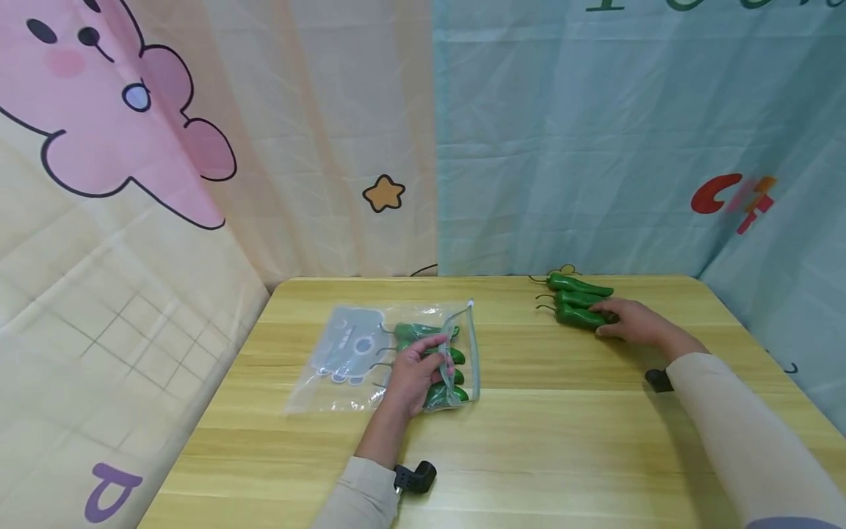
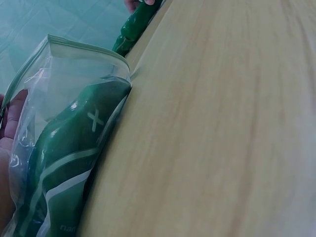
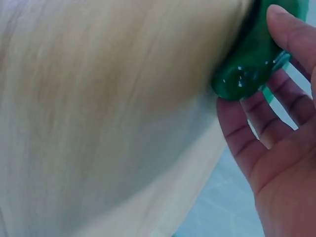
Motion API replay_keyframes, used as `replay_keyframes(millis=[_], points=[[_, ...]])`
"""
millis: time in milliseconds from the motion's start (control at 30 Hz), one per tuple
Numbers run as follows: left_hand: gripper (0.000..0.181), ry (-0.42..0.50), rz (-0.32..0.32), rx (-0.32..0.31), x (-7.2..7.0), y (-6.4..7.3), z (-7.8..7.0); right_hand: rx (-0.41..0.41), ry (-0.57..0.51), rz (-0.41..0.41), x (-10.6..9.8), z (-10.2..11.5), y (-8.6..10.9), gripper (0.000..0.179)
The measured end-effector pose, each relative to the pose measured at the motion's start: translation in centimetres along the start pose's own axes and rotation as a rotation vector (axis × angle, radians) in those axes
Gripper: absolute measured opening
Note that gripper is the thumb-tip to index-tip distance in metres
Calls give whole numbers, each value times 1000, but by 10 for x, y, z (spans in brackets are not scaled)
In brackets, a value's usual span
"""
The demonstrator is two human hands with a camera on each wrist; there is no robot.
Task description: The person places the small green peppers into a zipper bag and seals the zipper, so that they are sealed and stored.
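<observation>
A clear zip bag (image 1: 307,389) lies on the table at centre left with several green chili peppers (image 1: 413,332) inside. My left hand (image 1: 411,375) pinches the upper layer of the bag near its slider end, lifting the mouth apart toward the right. In the left wrist view, a large pepper (image 2: 69,133) shows through the printed plastic. Farther right, three green peppers lie stacked in a row, stems to the left. My right hand (image 1: 631,321) grips the nearest one (image 1: 573,316) by its tip end, thumb on one side and fingers on the other.
Two more peppers lie just behind the gripped one, the rearmost pepper (image 1: 578,285) close to the back edge of the wooden table (image 1: 529,448). Printed curtains (image 1: 562,147) hang right behind the table and along both sides.
</observation>
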State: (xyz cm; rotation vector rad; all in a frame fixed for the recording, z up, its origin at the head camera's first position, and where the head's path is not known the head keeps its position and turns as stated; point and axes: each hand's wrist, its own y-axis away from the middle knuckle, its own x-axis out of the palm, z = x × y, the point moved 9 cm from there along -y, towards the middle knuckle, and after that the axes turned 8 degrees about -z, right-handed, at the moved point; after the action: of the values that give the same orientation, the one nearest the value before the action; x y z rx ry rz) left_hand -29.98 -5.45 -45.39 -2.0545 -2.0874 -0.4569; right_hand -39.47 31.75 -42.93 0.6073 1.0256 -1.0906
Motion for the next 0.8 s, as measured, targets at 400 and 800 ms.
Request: replay_keyframes(millis=[400,800], points=[[42,-11,7,0,1,1,-1,47,-92,12,-1,11,13,55],[40,-13,5,-4,0,1,-1,25,-119,17,5,36,21,51]])
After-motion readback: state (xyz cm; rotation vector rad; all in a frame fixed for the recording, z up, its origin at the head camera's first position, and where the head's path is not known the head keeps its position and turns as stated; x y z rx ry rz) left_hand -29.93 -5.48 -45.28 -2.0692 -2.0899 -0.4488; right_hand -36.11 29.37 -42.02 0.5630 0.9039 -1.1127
